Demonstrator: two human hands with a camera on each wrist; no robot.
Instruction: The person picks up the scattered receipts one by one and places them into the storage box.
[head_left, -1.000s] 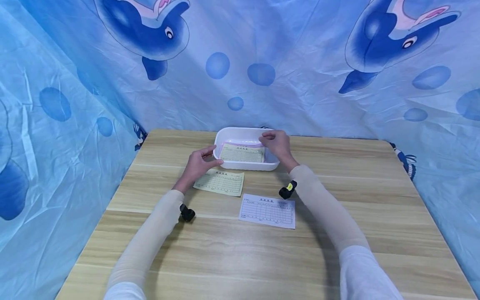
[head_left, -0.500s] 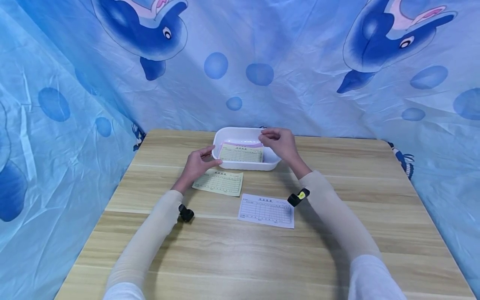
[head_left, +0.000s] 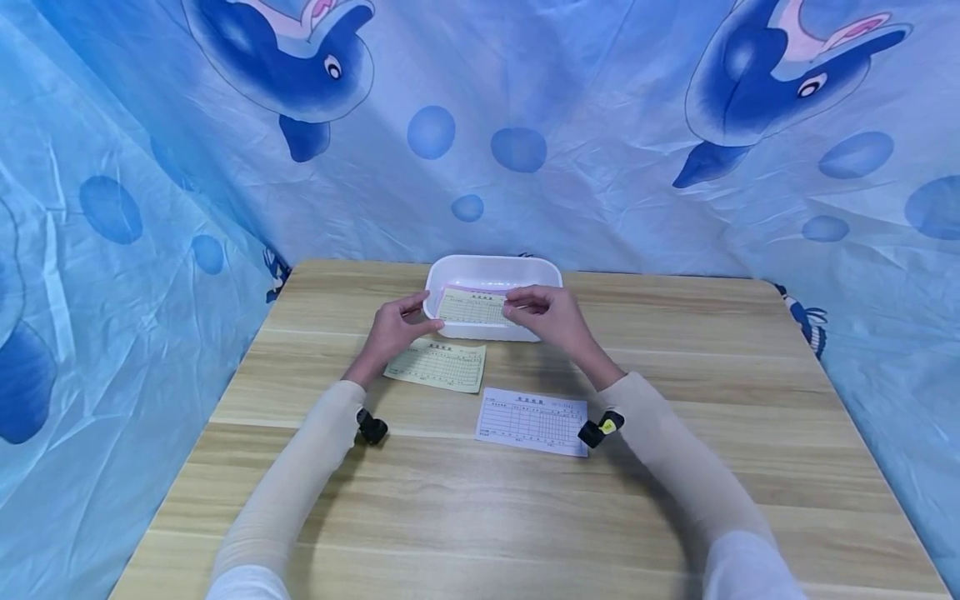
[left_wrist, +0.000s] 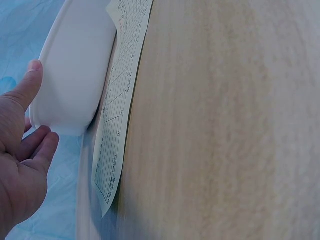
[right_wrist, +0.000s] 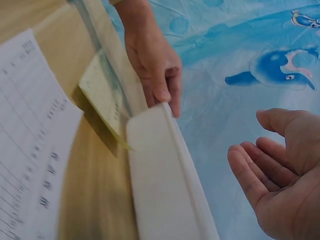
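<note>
My left hand (head_left: 392, 333) grips the left end of a white plastic tray (head_left: 487, 332), its thumb at the front rim and fingers at the side. In the left wrist view the tray's white wall (left_wrist: 75, 70) fills the space beside that hand. A pale green printed slip (head_left: 467, 310) lies inside, with a pink edge (head_left: 483, 291) showing behind it. Over the tray's right part hovers my right hand (head_left: 557, 321), overlapping the slip's right end in the head view. Its loosely bent fingers hold nothing in the right wrist view, where they hang beside the tray.
Another pale green slip (head_left: 442, 367) lies on the wooden table (head_left: 465, 517) just in front of the tray. Nearer to me and to the right is a white printed slip (head_left: 531, 423). A blue dolphin-print cloth (head_left: 600, 208) hangs behind the table.
My right hand lifts slightly and draws back at the tray's right rim, then comes inward and lower over the green slip's right side. The left hand keeps its grip on the tray.
</note>
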